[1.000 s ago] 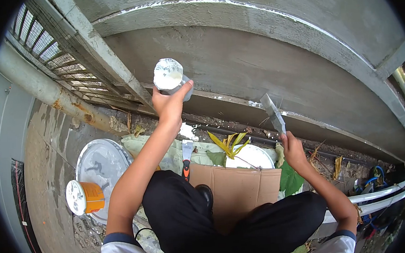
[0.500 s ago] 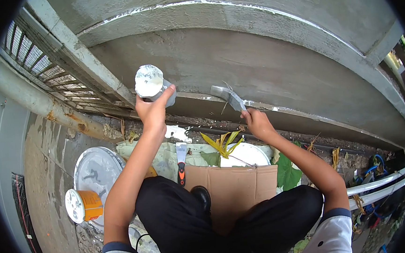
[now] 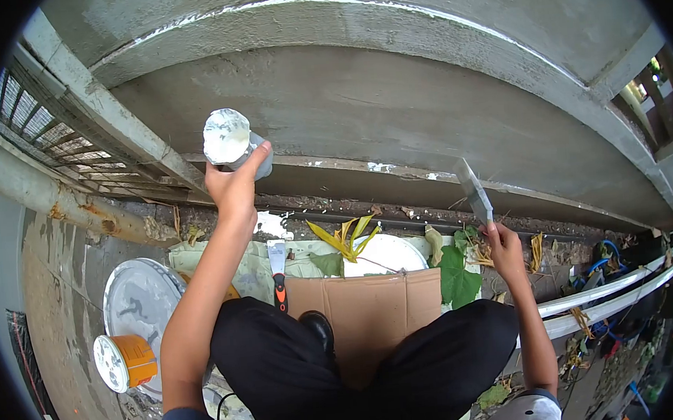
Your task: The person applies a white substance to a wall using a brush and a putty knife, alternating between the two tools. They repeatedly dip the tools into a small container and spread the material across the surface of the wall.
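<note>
My left hand (image 3: pixel 233 187) is wrapped round a grey container (image 3: pixel 261 154) near the wall, with a round top (image 3: pixel 227 136) covered in white paste. My right hand (image 3: pixel 505 248) grips the lower end of a flat grey scraper (image 3: pixel 473 191), its blade pointing up beside the wall's ledge. White patches lie on the ledge (image 3: pixel 380 166) between the two hands. A second scraper (image 3: pixel 279 275) with an orange and black handle rests on the ground sheet below my left hand.
An orange tub (image 3: pixel 135 360) stands by a large grey lid (image 3: pixel 141 302) at left. Cardboard (image 3: pixel 367 309) lies between my knees, beside a white round lid (image 3: pixel 390 254) and leaves (image 3: pixel 457 276). White rails (image 3: pixel 608 292) run at right, a rusty pipe (image 3: pixel 79 204) at left.
My right hand has moved right along the ledge with the scraper, whose blade now points more upright. My left hand still holds the container. The whole view has shifted slightly.
</note>
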Action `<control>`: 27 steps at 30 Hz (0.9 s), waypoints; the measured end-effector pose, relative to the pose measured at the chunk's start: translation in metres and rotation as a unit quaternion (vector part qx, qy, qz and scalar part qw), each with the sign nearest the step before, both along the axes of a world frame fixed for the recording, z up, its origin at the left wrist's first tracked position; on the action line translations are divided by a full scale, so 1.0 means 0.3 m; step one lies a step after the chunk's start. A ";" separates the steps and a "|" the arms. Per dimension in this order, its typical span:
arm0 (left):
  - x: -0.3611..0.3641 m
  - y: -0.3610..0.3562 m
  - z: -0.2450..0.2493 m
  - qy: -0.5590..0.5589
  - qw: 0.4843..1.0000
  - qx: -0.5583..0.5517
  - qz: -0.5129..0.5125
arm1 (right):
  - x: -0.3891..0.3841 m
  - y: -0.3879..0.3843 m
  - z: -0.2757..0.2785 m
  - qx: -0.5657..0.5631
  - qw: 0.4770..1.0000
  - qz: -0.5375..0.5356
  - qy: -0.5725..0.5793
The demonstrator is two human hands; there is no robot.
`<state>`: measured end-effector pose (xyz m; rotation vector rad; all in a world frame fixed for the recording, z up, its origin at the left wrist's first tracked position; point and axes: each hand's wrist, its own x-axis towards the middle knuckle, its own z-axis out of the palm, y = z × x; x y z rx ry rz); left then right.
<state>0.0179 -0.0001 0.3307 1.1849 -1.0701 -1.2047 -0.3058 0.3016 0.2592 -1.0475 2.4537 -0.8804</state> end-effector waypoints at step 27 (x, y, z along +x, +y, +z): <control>0.023 0.006 0.012 -0.003 1.000 -0.007 0.006 | 0.121 -0.381 0.069 -0.045 0.956 0.097 0.273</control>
